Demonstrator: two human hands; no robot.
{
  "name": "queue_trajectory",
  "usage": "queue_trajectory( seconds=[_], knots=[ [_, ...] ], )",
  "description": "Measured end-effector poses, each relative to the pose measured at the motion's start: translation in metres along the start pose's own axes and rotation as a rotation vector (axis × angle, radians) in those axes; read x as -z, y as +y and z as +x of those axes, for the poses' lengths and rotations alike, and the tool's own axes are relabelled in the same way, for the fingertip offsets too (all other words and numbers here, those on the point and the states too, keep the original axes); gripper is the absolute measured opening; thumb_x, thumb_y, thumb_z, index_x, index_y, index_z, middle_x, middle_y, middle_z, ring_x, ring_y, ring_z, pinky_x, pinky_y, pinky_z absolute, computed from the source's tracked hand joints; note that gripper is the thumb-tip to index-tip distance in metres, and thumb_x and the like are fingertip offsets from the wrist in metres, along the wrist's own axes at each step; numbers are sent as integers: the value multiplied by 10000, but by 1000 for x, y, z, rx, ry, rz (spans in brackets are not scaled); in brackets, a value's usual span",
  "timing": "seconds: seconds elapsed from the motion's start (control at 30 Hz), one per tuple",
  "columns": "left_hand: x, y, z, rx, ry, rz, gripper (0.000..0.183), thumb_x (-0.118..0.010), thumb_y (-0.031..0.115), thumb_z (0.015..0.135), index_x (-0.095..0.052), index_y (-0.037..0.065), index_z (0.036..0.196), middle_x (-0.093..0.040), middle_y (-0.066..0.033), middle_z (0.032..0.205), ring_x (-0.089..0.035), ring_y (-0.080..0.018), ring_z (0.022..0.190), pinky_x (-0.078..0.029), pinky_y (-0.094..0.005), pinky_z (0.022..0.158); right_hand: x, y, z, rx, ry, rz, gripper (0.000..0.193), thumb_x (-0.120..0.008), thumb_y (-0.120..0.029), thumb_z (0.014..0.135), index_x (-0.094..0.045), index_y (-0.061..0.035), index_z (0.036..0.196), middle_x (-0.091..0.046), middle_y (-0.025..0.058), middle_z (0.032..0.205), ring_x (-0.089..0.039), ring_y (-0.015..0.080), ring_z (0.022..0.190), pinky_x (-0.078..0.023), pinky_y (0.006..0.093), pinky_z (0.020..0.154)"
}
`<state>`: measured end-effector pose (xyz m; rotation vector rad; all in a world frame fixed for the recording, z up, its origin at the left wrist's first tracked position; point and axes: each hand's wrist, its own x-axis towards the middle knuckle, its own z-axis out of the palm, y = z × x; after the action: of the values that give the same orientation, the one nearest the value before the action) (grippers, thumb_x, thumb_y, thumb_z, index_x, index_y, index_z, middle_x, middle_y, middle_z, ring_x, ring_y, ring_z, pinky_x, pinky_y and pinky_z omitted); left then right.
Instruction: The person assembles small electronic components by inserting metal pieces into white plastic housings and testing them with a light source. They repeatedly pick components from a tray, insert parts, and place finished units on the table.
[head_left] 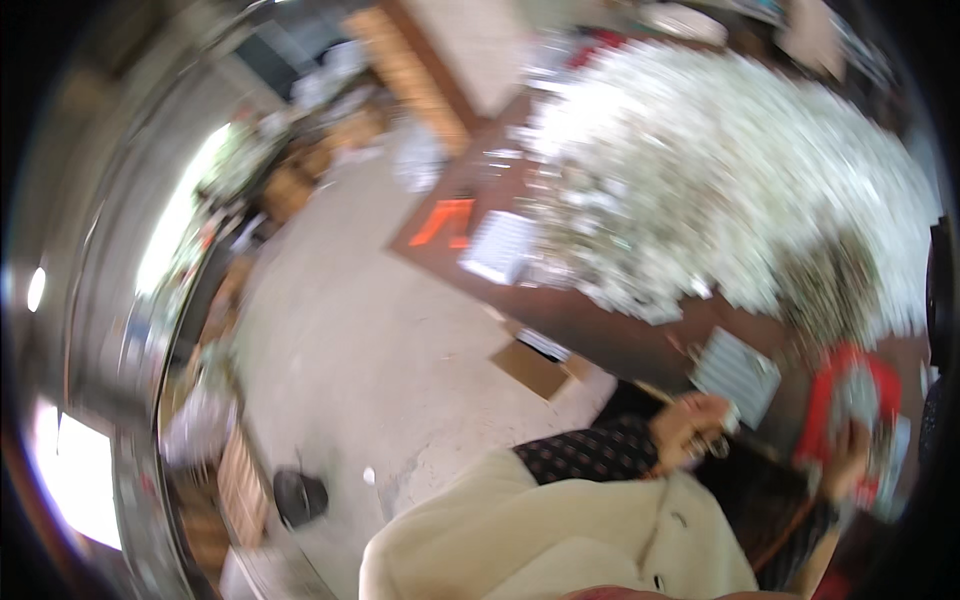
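My left hand (688,428) is closed at the near edge of the brown table (640,345), fingers pinched on a small pale, partly shiny item that blur keeps me from naming. Just beyond it lies a light grey rectangular sheet or pad (737,376). At the far right, my right hand (848,458) is at the near side of a red container (820,400) with greyish contents. Motion smears its fingers, so whether it grips anything is unclear.
A large heap of white, shiny small pieces (700,150) covers much of the table. A white sheet (498,247) and an orange object (442,222) lie near its left corner. Below stands an open cardboard box (532,368); a black bin (299,497) is on the floor.
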<state>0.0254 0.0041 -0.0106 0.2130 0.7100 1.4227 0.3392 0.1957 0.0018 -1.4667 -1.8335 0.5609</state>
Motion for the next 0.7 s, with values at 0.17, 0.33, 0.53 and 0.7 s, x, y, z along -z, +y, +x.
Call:
queue_trajectory(
  seconds=[0.17,0.33,0.53,0.7],
  knots=[
    [-2,3,11,-19,-28,-55,180,-712,211,922,-630,61,979,-681,-60,930,-509,-56,674,-414,-208,591,-16,22,12,99,-48,-238,105,-629,-119,945,-635,-30,1001,-656,157,834,-647,201,736,-504,338,682],
    [-4,7,-2,-33,-54,-25,139,-688,201,939,-634,74,955,-679,-43,935,-474,-37,644,-363,-169,540,-12,29,13,173,46,-203,177,-595,-109,967,-657,-24,1109,-701,153,992,-691,247,865,-530,353,750],
    [-8,7,-4,-85,-24,-54,197,-732,214,909,-652,57,998,-690,-46,924,-486,-46,628,-411,-189,586,-5,25,14,116,123,-24,250,-550,-129,1003,-595,-13,1220,-682,136,1110,-695,239,930,-551,326,813],
    [-8,2,-6,-69,-16,-86,138,-698,162,930,-661,60,1014,-649,8,862,-471,-20,611,-307,-163,421,-6,34,8,98,127,57,235,-535,-154,1026,-588,15,1180,-665,133,1092,-691,185,912,-554,305,801]
  ],
)
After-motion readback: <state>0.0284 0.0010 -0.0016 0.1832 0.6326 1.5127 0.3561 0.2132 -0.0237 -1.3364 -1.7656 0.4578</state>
